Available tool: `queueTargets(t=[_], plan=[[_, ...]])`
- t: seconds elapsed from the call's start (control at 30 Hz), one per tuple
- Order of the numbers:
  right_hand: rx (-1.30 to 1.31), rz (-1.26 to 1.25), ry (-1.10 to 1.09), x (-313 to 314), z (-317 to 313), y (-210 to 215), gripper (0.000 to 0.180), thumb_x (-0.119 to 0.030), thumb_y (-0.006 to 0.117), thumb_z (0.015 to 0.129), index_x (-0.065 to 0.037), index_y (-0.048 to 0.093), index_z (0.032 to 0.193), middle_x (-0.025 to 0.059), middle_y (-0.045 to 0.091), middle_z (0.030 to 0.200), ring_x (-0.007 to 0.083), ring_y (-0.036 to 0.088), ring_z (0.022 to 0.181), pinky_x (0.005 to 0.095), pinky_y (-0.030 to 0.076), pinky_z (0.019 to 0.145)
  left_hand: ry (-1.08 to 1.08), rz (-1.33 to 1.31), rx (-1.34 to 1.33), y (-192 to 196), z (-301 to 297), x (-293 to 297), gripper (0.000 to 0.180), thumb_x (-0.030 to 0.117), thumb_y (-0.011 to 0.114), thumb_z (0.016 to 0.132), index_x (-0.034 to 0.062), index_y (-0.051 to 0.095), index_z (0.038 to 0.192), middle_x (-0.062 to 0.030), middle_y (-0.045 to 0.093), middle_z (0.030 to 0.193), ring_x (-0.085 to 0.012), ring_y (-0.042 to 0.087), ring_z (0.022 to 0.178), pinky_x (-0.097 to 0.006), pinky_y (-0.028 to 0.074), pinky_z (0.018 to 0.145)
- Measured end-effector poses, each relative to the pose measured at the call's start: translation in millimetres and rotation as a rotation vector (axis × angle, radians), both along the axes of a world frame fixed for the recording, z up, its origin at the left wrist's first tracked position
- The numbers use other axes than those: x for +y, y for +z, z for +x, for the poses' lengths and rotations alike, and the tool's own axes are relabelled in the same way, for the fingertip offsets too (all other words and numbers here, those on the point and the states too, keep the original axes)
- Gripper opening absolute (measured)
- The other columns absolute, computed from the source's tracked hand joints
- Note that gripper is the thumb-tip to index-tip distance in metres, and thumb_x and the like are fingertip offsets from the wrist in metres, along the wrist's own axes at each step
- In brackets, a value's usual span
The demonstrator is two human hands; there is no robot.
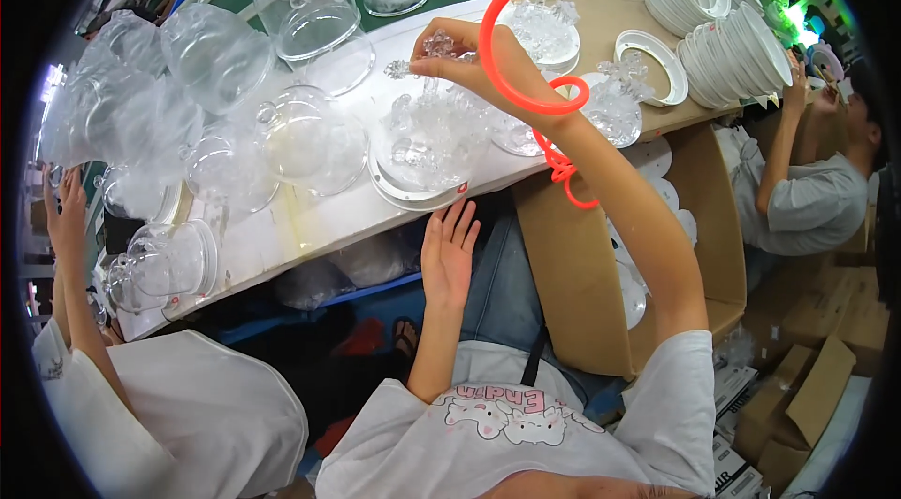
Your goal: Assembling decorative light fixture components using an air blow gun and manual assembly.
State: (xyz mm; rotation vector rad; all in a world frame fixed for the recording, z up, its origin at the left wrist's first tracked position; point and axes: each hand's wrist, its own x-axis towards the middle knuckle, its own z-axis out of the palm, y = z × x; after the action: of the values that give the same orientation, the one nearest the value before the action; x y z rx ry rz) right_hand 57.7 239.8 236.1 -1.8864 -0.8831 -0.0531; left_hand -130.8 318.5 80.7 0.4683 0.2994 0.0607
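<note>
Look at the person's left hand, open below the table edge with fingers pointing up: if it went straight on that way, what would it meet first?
Probably the white round base under the clear ornament, just past the left hand; depth is unclear.

A small factory assembly line, seen from above a seated worker. A long white workbench (pixel 310 222) curves across the view, crowded with many identical clear plastic domes (pixel 314 138), several wrapped in thin plastic film. Stacks of matching white round bases (pixel 723 53) stand at the far right end, beside clear crystal-like ornaments (pixel 619 100). A coiled orange air hose (pixel 511 76) hangs down over the bench. Brown cardboard cartons (pixel 601 255) sit beside the bench and more lie on the floor at right (pixel 798 386). Other seated workers in pale shirts (pixel 807 203) work on either side along the same bench.
</note>
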Motion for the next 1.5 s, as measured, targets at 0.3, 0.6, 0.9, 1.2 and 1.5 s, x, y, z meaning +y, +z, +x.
queueTargets(t=[0.3,0.6,0.9,1.2,1.5], plan=[[0.082,-0.046,0.061,6.3,-4.7,-14.3,0.025,-0.031,0.061,0.077,-0.007,0.060,0.085,0.0109,0.063,0.076,0.0241,0.061,0.072,0.0316,0.046,0.065,0.183,0.103,-0.060,-1.2,-1.6,9.6,0.042,0.019,0.045,0.092,0.0072,0.031,0.129,-0.0121,0.044,0.125,-0.0268,0.047,0.113,-0.043,0.036,0.098],[0.003,-0.123,0.155,19.7,-5.5,-28.1,0.026,-0.032,0.062,0.076,-0.007,0.058,0.085,0.0106,0.062,0.075,0.0268,0.059,0.070,0.0325,0.045,0.063,0.046,0.113,-0.112,-17.8,-3.5,19.1,0.043,0.015,0.043,0.092,0.0061,0.026,0.130,-0.0140,0.046,0.124,-0.0283,0.053,0.108,-0.050,0.044,0.090],[-0.028,-0.221,0.104,9.5,-14.4,-25.5,0.023,-0.028,0.061,0.080,-0.007,0.058,0.089,0.0080,0.062,0.078,0.0179,0.059,0.071,0.0270,0.045,0.065,0.031,0.113,-0.109,-22.0,-2.2,18.8,0.040,0.015,0.044,0.091,0.0051,0.030,0.127,-0.0141,0.047,0.122,-0.0287,0.054,0.107,-0.050,0.044,0.090],[-0.031,-0.134,0.062,-4.3,-21.1,-28.4,0.026,-0.032,0.059,0.079,-0.007,0.058,0.087,0.0118,0.062,0.074,0.0276,0.059,0.068,0.0326,0.044,0.060,0.017,0.082,-0.117,-20.2,-2.5,19.9,0.039,0.013,0.043,0.091,0.0046,0.029,0.127,-0.0152,0.048,0.121,-0.0291,0.054,0.105,-0.050,0.045,0.090],[-0.053,-0.145,0.066,-2.2,-21.8,-32.5,0.026,-0.032,0.059,0.079,-0.007,0.058,0.088,0.0122,0.063,0.076,0.0284,0.060,0.069,0.0330,0.045,0.059,0.016,0.080,-0.126,-19.9,-3.2,20.8,0.037,0.012,0.041,0.092,0.0036,0.030,0.126,-0.0160,0.049,0.120,-0.0292,0.055,0.103,-0.049,0.046,0.088]])
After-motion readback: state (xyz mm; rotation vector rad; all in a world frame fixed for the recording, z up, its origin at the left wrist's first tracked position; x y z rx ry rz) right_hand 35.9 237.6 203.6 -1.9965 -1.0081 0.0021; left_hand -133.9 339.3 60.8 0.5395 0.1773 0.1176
